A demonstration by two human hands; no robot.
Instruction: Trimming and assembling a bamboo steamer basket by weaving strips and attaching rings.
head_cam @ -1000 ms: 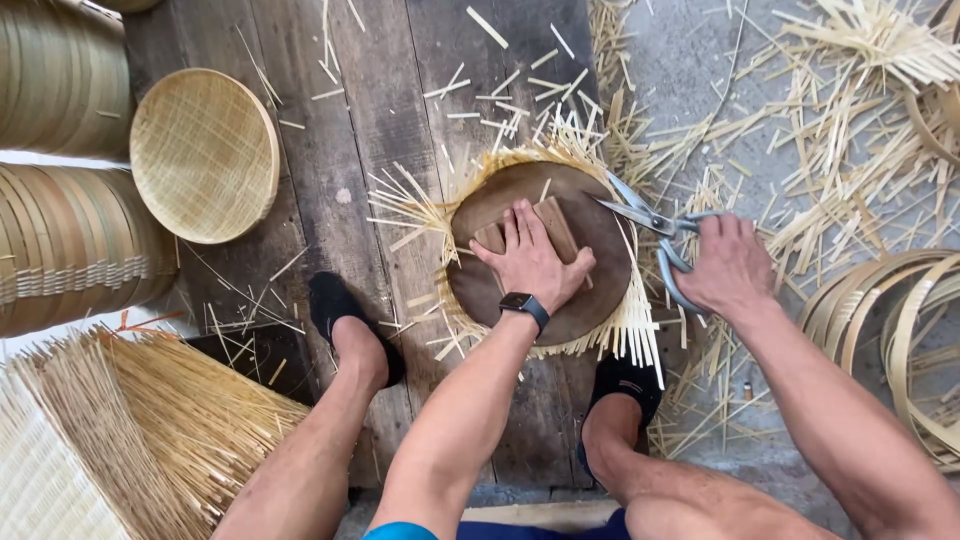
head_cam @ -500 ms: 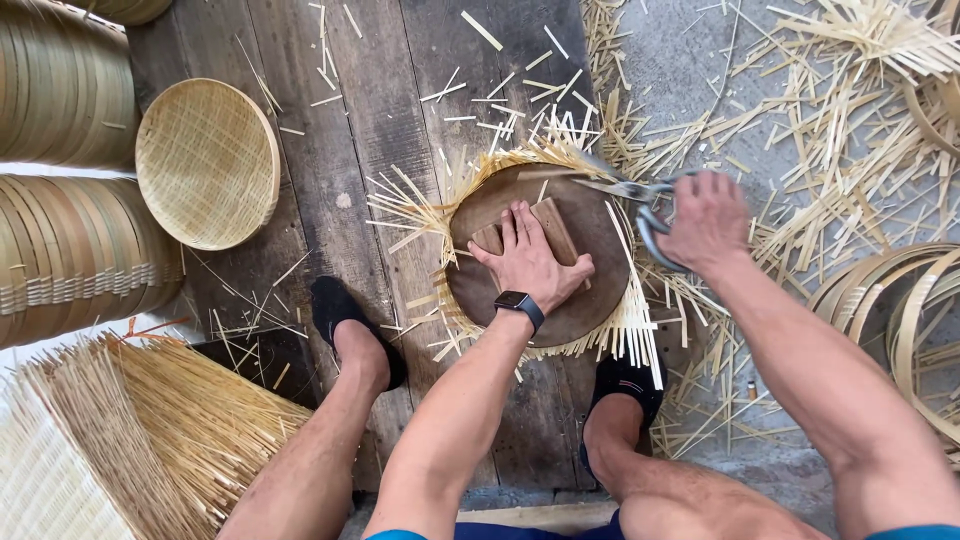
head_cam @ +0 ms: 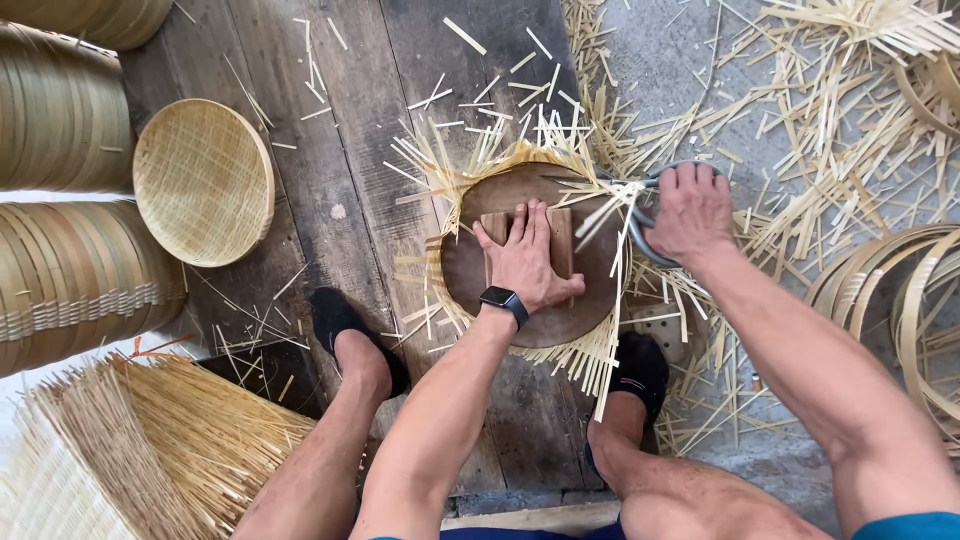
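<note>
2 hands worked at a round wooden disc [head_cam: 530, 300] lying on the plank floor [head_cam: 330, 130], with a woven bamboo mat's loose strip ends [head_cam: 450, 170] fanning out from under its rim. Left hand [head_cam: 528, 262] pressed flat, fingers spread, on a small wooden block [head_cam: 557, 230] at the disc's centre. Right hand [head_cam: 688, 208] was closed around the handles of shears [head_cam: 640, 215] at the disc's right edge, blades among the strips. Those strips looked light, thin and springy, likely brittle and sharp at cut ends; holding through the stiff, heavier disc seemed the safest grip. 1 finished shallow basket [head_cam: 203, 180] lay well apart.
</note>
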